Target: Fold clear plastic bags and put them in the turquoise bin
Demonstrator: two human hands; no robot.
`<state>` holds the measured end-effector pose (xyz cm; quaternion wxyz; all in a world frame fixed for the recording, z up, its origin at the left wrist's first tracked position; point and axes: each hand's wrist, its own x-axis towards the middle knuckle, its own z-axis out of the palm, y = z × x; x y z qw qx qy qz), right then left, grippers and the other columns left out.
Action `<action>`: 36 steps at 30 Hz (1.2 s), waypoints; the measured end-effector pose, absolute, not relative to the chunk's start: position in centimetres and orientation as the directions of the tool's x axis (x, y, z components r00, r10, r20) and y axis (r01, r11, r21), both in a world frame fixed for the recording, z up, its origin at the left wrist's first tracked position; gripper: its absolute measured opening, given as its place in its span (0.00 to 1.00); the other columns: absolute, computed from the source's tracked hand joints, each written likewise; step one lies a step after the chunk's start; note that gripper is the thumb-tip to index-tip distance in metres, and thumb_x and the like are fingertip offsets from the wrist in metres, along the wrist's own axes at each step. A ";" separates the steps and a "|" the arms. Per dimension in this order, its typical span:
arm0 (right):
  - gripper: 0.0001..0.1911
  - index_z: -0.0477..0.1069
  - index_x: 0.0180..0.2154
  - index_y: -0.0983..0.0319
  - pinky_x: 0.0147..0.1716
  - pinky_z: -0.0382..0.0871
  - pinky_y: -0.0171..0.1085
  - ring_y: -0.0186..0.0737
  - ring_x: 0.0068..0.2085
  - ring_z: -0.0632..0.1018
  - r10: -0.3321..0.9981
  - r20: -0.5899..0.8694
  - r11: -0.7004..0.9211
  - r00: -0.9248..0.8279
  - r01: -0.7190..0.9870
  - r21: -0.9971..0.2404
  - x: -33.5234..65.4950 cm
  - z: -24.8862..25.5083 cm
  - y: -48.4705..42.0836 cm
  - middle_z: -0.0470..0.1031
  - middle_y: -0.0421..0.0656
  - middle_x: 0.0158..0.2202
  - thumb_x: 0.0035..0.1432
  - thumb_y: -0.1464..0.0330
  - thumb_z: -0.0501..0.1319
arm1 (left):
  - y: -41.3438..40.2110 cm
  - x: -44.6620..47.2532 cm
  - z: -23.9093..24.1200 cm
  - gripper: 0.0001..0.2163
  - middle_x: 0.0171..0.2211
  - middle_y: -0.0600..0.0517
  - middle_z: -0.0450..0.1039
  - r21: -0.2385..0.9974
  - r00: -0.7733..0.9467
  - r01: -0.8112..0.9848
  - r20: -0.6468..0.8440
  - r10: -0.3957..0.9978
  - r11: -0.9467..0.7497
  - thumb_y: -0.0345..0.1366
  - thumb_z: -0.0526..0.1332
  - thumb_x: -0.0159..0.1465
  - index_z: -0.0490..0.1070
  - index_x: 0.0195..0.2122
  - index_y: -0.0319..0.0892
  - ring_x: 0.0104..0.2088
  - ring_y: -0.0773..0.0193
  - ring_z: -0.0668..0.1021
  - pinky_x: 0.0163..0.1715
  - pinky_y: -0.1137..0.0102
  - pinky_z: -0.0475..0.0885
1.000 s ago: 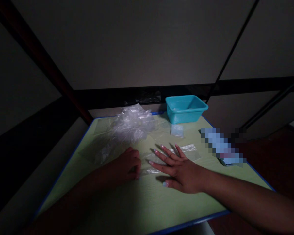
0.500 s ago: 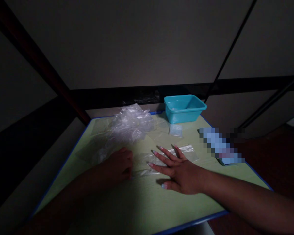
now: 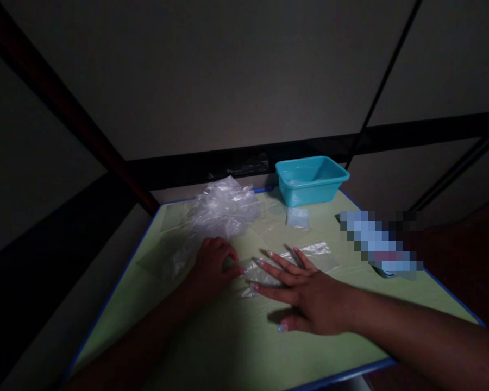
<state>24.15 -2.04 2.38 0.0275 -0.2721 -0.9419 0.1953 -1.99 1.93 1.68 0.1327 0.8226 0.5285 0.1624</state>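
Observation:
A clear plastic bag point(image 3: 324, 252) lies flattened across the middle of the table. My right hand point(image 3: 309, 296) presses on it, palm down, with the fingers spread. At the bag's left end is my left hand point(image 3: 215, 263), its thumb and fingers curled together in a pinch on the plastic. The exact contact at the fingertips is dim and hard to see. Just beyond the left hand, a crumpled heap of clear plastic bags point(image 3: 224, 209) spreads over the table's back left.
A turquoise plastic basin point(image 3: 313, 193) stands at the back right of the green, blue-edged table point(image 3: 244, 347). In front of it lies a small folded plastic packet point(image 3: 297, 218). A blurred-out bluish object point(image 3: 375, 239) rests near the right edge. Cabinet panels point(image 3: 244, 81) rise behind.
My left hand has gone from a closed fist to a pinch at the bag's left end, moving slightly right. My right hand stays spread on the bag. The view has shifted a little.

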 end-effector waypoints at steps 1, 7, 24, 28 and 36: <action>0.35 0.43 0.65 0.48 0.59 0.22 0.62 0.54 0.67 0.38 0.530 -0.055 0.772 -0.846 0.508 -0.382 24.1 2.3 -2.0 0.33 0.45 0.69 0.61 0.49 0.52 | 1.9 -1.9 1.6 0.12 0.36 0.48 0.67 0.389 0.391 0.826 0.126 0.912 -0.408 0.42 0.68 0.51 0.72 0.31 0.40 0.41 0.53 0.65 0.42 0.61 0.62; 0.36 0.44 0.65 0.48 0.59 0.22 0.61 0.53 0.67 0.38 0.552 -0.070 0.759 -0.831 0.535 -0.371 24.1 2.2 -1.8 0.33 0.45 0.69 0.61 0.49 0.52 | 2.1 -2.0 1.5 0.14 0.35 0.49 0.68 0.409 0.375 0.833 0.082 0.924 -0.374 0.45 0.68 0.49 0.67 0.23 0.41 0.40 0.54 0.66 0.40 0.62 0.62; 0.36 0.40 0.66 0.48 0.58 0.25 0.64 0.57 0.67 0.36 0.582 -0.054 0.755 -0.812 0.563 -0.335 24.1 2.0 -2.0 0.29 0.49 0.68 0.61 0.50 0.52 | 2.0 -1.6 1.0 0.10 0.30 0.50 0.69 0.437 0.378 0.801 0.159 0.912 -0.408 0.40 0.60 0.56 0.67 0.21 0.41 0.36 0.57 0.68 0.38 0.64 0.62; 0.39 0.36 0.67 0.58 0.59 0.24 0.61 0.54 0.67 0.38 0.595 -0.066 0.746 -0.801 0.581 -0.325 23.9 1.9 -2.2 0.30 0.56 0.67 0.63 0.49 0.47 | 2.1 -1.3 0.3 0.12 0.29 0.50 0.69 0.403 0.343 0.828 0.187 0.920 -0.390 0.40 0.62 0.55 0.65 0.19 0.41 0.35 0.58 0.68 0.37 0.64 0.63; 0.43 0.37 0.67 0.64 0.60 0.24 0.61 0.56 0.67 0.35 0.588 -0.117 0.725 -0.800 0.586 -0.363 23.7 1.9 -2.4 0.27 0.60 0.66 0.61 0.45 0.45 | 1.6 -1.5 1.4 0.10 0.35 0.47 0.71 0.267 0.255 0.897 0.343 0.904 -0.353 0.42 0.58 0.60 0.69 0.28 0.41 0.38 0.54 0.70 0.40 0.58 0.66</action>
